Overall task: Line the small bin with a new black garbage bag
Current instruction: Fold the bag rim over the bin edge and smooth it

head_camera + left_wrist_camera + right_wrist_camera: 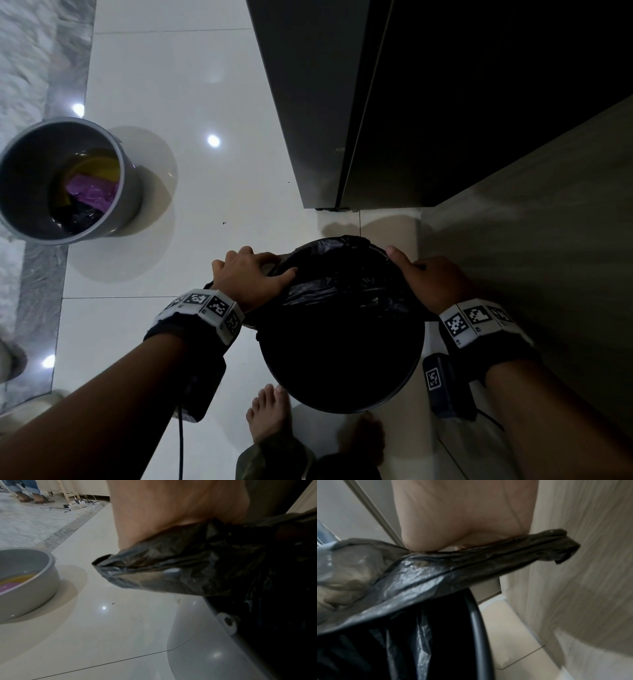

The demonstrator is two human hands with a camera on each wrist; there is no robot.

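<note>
The bin [342, 359], dark and rigid, stands on the floor between the two hands. The bag [339, 274], thin, limp and probably slippery, is draped in its mouth. Its hem is gripped by the left hand [250, 274] and right hand [435, 281]; it is best held at the edge.

The black garbage bag [342, 287] is thin crinkled plastic film with a soft sheen on its creases, part see-through where it stretches [351, 566]. The small bin [342, 377] has a smooth dark rim [477, 628] with a semi-gloss look. The floor tiles [191, 102] are pale and highly glossy, mirroring ceiling lights; a strip of veined marble [44, 274] borders them. The grey bucket [130, 192] looks like smooth matt plastic. The wall panel [582, 547] shows matt wood grain; the cabinet door [308, 102] is smooth, dark satin
</note>
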